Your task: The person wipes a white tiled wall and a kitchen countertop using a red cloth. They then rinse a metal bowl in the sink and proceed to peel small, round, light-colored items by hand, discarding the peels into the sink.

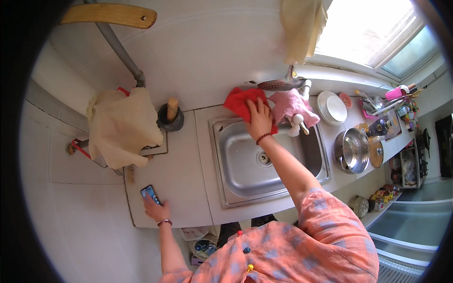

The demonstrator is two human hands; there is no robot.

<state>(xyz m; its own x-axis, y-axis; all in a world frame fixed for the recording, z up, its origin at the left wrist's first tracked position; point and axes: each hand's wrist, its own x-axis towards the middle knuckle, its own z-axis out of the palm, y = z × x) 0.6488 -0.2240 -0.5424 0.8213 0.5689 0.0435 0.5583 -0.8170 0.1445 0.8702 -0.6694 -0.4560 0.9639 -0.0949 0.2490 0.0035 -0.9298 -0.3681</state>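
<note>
My right hand (260, 120) lies over a red cloth (244, 102) at the back edge of a stainless steel sink (240, 169); its fingers press on the cloth, and part of the cloth hangs at the sink's rim. Just right of it a pink cloth (290, 104) is draped around the tap (299, 122). At the left, near the front of the counter, my left hand (155, 209) touches a smartphone (151, 194) with a lit screen; the phone rests on the counter, and whether the fingers grip it cannot be told.
A stone mortar with a wooden pestle (172, 109) and a cloth-covered object (124, 123) stand left of the sink. To the right are white plates (335, 109), a steel pot (351, 150), a glass lid (376, 154) and utensils. A skimmer (279, 85) hangs behind the tap.
</note>
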